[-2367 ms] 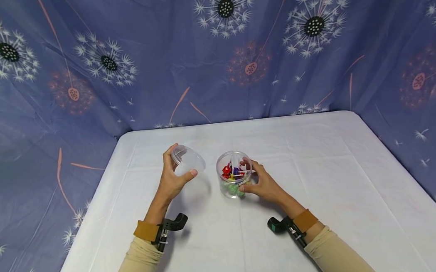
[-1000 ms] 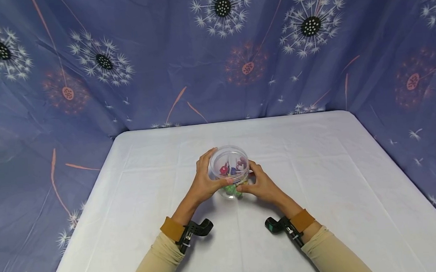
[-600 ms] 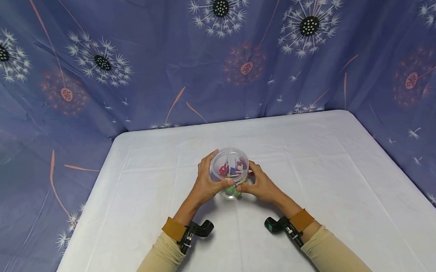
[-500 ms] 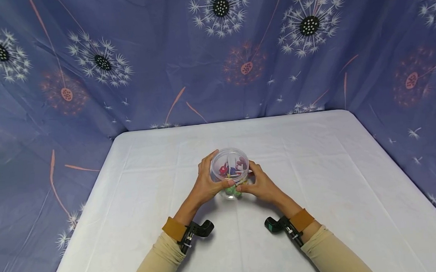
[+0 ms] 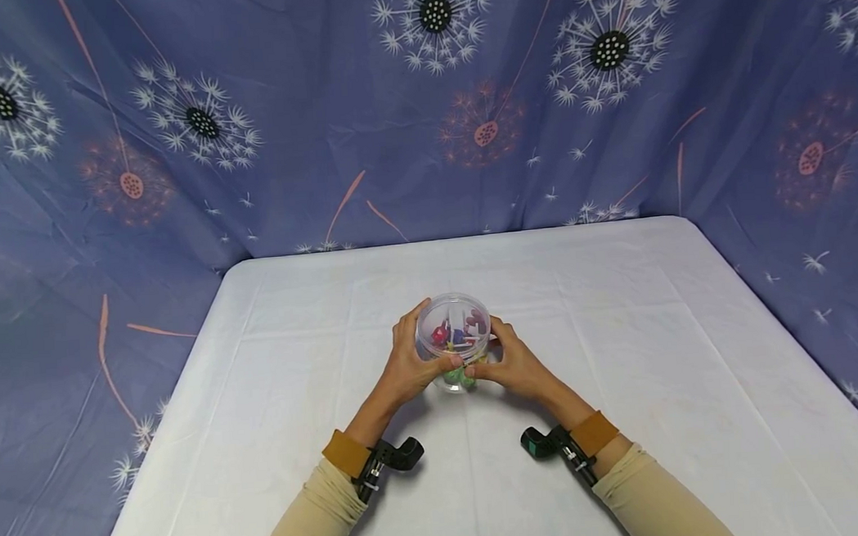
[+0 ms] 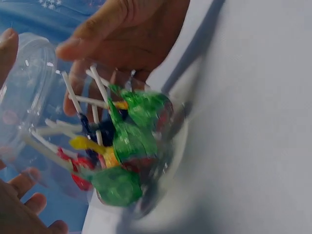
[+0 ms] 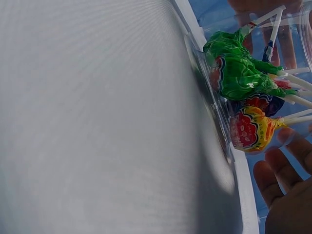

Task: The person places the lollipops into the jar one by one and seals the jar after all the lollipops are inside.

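Observation:
A clear round jar [image 5: 445,385] stands upright on the white-covered table. Inside it are several lollipops [image 6: 134,142] with white sticks, in green, red, yellow and dark blue wrappers. On the jar's mouth sits a clear lid [image 5: 448,312], whose rim my left hand [image 5: 409,363] holds between the thumb at the near side and fingers at the far left. My right hand [image 5: 516,366] grips the jar's right side below the lid, thumb in front and fingers behind. The thumbs are close together at the front. In the right wrist view, a yellow lollipop [image 7: 251,129] shows through the wall.
The white cloth [image 5: 623,305] covers the table. Behind and at both sides hangs a blue curtain [image 5: 303,144] with dandelion prints. Each wrist carries a black camera mount [image 5: 382,463] on a brown band [image 5: 346,453].
My left hand has brought the lid rightward from beside the jar onto its mouth. During the last half second both hands have stayed nearly still, the left shifting slightly toward me.

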A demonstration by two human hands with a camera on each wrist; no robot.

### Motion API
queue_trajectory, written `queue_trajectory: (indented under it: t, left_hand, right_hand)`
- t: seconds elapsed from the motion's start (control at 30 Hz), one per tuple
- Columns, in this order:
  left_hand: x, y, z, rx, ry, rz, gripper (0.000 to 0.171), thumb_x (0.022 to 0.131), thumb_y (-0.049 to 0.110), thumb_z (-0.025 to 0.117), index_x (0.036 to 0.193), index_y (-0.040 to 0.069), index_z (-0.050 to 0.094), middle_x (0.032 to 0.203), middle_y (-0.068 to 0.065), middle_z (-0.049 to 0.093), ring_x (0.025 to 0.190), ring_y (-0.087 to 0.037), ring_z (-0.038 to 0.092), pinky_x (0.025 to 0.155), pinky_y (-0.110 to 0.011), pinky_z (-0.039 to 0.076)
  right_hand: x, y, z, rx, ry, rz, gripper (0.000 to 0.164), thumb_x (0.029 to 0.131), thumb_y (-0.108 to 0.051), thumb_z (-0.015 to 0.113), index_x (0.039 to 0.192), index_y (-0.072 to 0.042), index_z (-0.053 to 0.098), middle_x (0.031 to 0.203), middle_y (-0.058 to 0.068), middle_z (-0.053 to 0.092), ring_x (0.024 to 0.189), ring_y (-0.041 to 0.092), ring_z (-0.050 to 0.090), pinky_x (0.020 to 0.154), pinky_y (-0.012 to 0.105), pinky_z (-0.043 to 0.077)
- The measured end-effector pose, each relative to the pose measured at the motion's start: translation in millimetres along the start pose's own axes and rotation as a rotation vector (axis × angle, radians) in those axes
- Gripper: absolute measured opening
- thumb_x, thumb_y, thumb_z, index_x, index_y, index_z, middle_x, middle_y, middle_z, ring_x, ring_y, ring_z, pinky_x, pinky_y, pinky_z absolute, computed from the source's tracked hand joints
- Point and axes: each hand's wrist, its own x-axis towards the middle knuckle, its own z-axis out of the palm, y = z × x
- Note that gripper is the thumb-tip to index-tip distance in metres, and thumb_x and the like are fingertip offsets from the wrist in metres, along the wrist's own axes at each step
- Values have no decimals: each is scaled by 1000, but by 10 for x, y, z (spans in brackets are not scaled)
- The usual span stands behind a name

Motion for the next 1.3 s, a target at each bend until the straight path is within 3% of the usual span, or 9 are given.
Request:
queue_trajectory:
  t: [0.43, 0.63, 0.83, 1.07, 1.3]
  left_hand:
    - [15, -31, -35, 23, -35, -9, 103, 67, 62, 75, 148, 39, 18, 150, -6, 28, 133, -24, 26, 107, -58, 31]
    - [53, -42, -89, 38, -85, -4, 101, 69, 57, 76, 149, 38, 18, 151, -7, 27, 136, -25, 25, 108, -59, 30]
    - [111, -73, -192, 27, -183, 11, 103, 68, 59, 75, 149, 38, 16, 151, -8, 24, 136, -28, 26, 107, -58, 30]
    - [240, -106, -336, -15, -352, 5, 98, 70, 53, 77, 146, 47, 16, 148, -13, 24, 139, -36, 24, 108, -60, 28]
    - [332, -120, -424, -65, -464, 31, 105, 68, 55, 76, 148, 44, 10, 156, -2, 16, 143, -31, 18, 113, -57, 23]
  right_hand:
    - [20, -7, 44, -37, 23, 24, 98, 67, -24, 86, 146, -15, 29, 133, 9, 45, 119, 27, 38, 102, 52, 35]
    - [17, -15, 40, -50, 40, 40, 95, 66, -26, 86, 144, -16, 33, 129, 7, 48, 116, 25, 40, 100, 49, 37]
    - [15, -9, 38, -38, 35, 55, 95, 65, -28, 86, 144, -21, 33, 129, 6, 48, 119, 27, 40, 102, 53, 36]
    - [7, -17, 27, -50, 38, 62, 97, 64, -35, 86, 144, -22, 34, 131, 6, 50, 122, 28, 40, 104, 55, 35]
    - [5, -11, 30, -56, 45, 78, 97, 63, -32, 87, 144, -23, 34, 130, 6, 50, 122, 28, 41, 104, 55, 34]
